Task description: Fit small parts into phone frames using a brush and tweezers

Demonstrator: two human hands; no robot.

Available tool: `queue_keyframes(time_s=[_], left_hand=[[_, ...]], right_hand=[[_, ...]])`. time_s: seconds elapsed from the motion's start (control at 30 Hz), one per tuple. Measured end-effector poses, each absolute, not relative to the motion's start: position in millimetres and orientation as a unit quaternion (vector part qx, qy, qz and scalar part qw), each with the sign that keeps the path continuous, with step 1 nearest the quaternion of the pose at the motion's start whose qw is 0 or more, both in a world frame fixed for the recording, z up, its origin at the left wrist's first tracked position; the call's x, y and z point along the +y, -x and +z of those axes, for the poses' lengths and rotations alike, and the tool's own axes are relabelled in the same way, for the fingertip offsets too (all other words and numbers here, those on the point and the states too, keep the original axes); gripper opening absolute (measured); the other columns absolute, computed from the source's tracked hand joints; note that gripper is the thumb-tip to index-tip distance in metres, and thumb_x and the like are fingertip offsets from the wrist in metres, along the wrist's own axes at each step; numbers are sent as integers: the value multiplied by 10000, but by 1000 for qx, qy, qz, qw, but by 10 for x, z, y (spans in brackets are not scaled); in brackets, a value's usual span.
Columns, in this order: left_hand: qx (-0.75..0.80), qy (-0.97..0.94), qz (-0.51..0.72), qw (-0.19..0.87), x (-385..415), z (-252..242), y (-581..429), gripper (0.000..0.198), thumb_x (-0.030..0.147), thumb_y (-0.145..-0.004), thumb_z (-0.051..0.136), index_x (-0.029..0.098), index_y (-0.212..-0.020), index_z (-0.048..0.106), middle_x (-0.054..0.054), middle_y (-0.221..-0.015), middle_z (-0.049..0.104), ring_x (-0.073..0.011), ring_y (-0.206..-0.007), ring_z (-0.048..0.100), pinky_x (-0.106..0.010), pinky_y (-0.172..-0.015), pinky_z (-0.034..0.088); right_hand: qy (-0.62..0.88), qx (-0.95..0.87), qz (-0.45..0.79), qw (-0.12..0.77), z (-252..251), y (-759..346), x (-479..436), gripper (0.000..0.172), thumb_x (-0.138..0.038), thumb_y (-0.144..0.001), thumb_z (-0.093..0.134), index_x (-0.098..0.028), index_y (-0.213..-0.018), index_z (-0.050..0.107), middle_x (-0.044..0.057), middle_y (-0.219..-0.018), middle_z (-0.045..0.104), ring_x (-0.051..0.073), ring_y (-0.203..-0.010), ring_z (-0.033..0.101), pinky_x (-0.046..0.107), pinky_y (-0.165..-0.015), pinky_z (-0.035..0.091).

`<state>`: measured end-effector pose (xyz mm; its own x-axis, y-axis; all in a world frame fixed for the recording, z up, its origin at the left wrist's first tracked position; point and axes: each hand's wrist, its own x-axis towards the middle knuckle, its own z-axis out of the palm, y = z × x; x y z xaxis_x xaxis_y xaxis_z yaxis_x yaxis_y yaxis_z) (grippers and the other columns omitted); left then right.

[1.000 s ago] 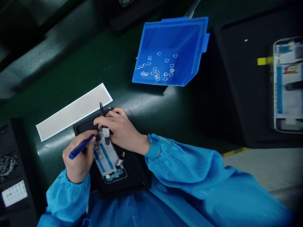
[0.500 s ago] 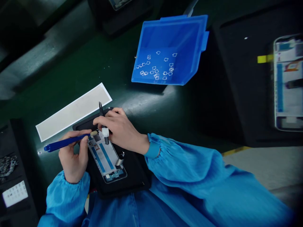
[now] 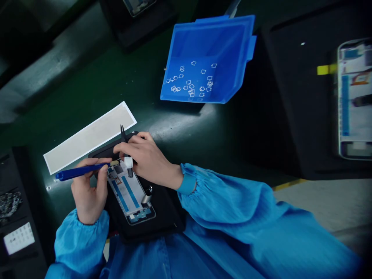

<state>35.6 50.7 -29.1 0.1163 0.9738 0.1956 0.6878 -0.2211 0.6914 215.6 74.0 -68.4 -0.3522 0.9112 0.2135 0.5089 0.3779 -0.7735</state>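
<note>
An opened phone [image 3: 130, 197] with two blue strips lies in a black tray [image 3: 171, 217] close to my body. My left hand [image 3: 88, 190] is closed round a blue pen-shaped tool [image 3: 81, 171]. Its pale tip [image 3: 114, 163] is at the phone's upper end; whether it touches cannot be made out. Dark tweezers [image 3: 123, 133] are in my right hand [image 3: 148, 161], their points facing away from the phone. A white block [image 3: 128, 162] shows below the fingers, seemingly round the tweezers' rear part. My right fingertips bend over the tray's far end and are partly hidden.
A blue bin [image 3: 209, 42] with several small white frames stands beyond my hands. A pale white-edged strip [image 3: 90, 137] lies on the green table [image 3: 95, 89]. Another phone [image 3: 356, 116] sits in a black tray at right. A dark tray [image 3: 21, 162] is at left.
The blue tool's rear end has dipped slightly and shifted a little to the right. Both hands keep nearly the same place and grip; the whole view has shifted slightly.
</note>
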Motion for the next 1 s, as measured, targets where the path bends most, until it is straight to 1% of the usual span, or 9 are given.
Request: queue_keyframes(time_s=[0.2, 0.47, 0.53, 0.63, 0.7, 0.83, 1.0], left_hand=[[585, -718, 305, 222, 528, -274, -354, 190, 211, -915, 615, 201, -1070, 506, -58, -979, 738, -183, -934, 734, -304, -744, 605], [587, -737, 272, 195, 514, -263, -359, 192, 234, -919, 605, 210, -1091, 524, -51, -1004, 731, -201, -966, 723, -363, -817, 598], [579, -756, 256, 166, 519, -240, -384, 169, 227, -914, 608, 217, -1072, 551, -36, -989, 736, -195, -946, 726, -350, -816, 590], [553, -793, 233, 106, 529, -190, -435, 93, 213, -902, 615, 216, -994, 605, -21, -929, 747, -183, -861, 730, -309, -761, 575], [535, -807, 230, 94, 531, -166, -464, 69, 200, -895, 613, 208, -963, 621, -24, -913, 752, -179, -829, 729, -290, -738, 569], [502, -824, 241, 103, 523, -180, -474, 106, 151, -881, 618, 197, -977, 615, -35, -916, 758, -173, -838, 731, -263, -748, 571], [482, -835, 252, 83, 523, -221, -448, 166, 120, -866, 640, 203, -999, 584, -35, -923, 762, -176, -859, 737, -266, -765, 572]], right_hand=[[463, -762, 304, 336, -690, -2157, 739, 469, 111, -739, 469, -202, -1072, 572, -10, -828, 697, 206, -876, 563, 340, -858, 281], [463, -762, 307, 333, -692, -2161, 737, 484, 110, -738, 457, -205, -1088, 570, -11, -821, 690, 206, -879, 554, 336, -856, 274], [463, -761, 308, 333, -697, -2159, 737, 479, 104, -743, 455, -210, -1086, 567, -12, -826, 693, 207, -886, 556, 338, -862, 273], [464, -760, 307, 335, -709, -2155, 736, 443, 87, -769, 452, -216, -1072, 566, -9, -843, 701, 207, -884, 561, 339, -866, 275], [463, -760, 303, 340, -717, -2152, 732, 435, 82, -774, 453, -213, -1072, 567, -3, -863, 707, 204, -881, 563, 339, -864, 277], [460, -759, 300, 350, -721, -2152, 722, 472, 103, -743, 443, -202, -1081, 567, -1, -877, 713, 197, -873, 568, 340, -865, 280], [462, -760, 301, 344, -714, -2153, 723, 488, 105, -728, 437, -205, -1083, 564, 1, -886, 716, 200, -873, 567, 346, -868, 283]])
